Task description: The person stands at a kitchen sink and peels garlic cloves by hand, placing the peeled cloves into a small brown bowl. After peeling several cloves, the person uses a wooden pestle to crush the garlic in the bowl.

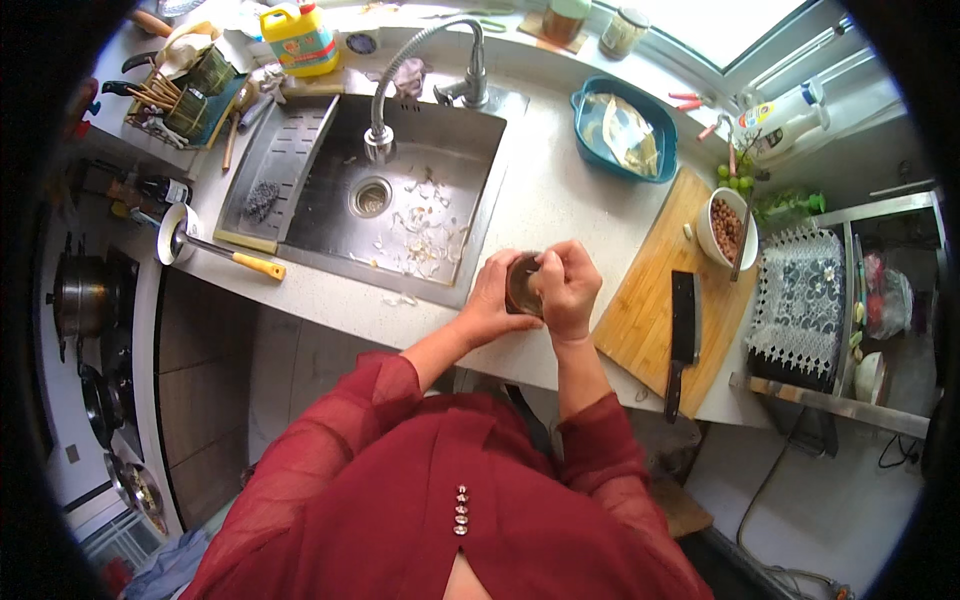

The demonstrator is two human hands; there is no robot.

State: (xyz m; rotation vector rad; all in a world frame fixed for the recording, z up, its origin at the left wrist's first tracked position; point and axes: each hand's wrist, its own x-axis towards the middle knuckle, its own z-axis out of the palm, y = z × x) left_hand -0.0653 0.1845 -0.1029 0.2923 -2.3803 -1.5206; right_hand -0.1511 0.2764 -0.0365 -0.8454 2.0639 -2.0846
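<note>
My left hand [491, 300] is wrapped around the side of a small dark round mortar-like container [520, 283] at the counter's front edge, right of the sink. Over its mouth my right hand [566, 289] is closed in a fist; a thin pale end shows near its fingers, but what it grips is mostly hidden. To the right, a black cleaver [684, 322] lies on a bamboo cutting board [637, 307]. A white bowl of reddish-brown nuts or beans [726, 225], with chopsticks on its rim, stands at the board's far right.
The steel sink [337, 187] holds scattered pale peelings. A teal basin [626, 127] stands at the back. A yellow-handled ladle [259, 265] rests in a white bowl at left. The cleaver's handle overhangs the front edge. A lace-covered rack stands at right.
</note>
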